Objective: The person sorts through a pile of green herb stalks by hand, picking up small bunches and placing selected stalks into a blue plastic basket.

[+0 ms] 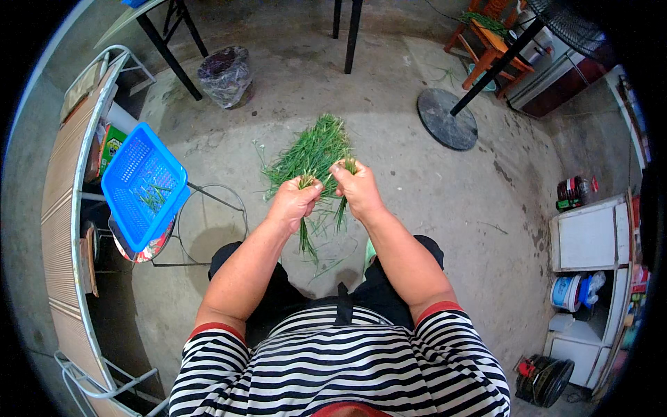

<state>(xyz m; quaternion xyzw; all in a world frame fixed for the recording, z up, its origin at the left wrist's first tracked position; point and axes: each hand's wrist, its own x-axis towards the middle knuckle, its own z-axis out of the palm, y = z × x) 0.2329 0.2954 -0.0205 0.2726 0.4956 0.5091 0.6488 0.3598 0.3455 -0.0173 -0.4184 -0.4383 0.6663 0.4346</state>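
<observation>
My left hand (293, 202) is closed around a small bunch of long green stalks (306, 241), likely garlic chives, with the pale ends up and the leaves hanging below. A second bunch (341, 213) is gripped in my right hand (359, 187). Both hands are close together in front of my knees, their thumbs near the stalk ends. Just beyond them a large heap of the same greens (315, 148) lies on the concrete floor. My fingers partly hide both bunches.
At left a blue plastic basket (143, 187) holding a few stalks rests on a stool. Beside it is a bed-like frame (68, 208). A lined waste bin (226, 78) stands ahead. A fan's round base (447, 120) is ahead right, and a white cabinet (586, 237) lines the right.
</observation>
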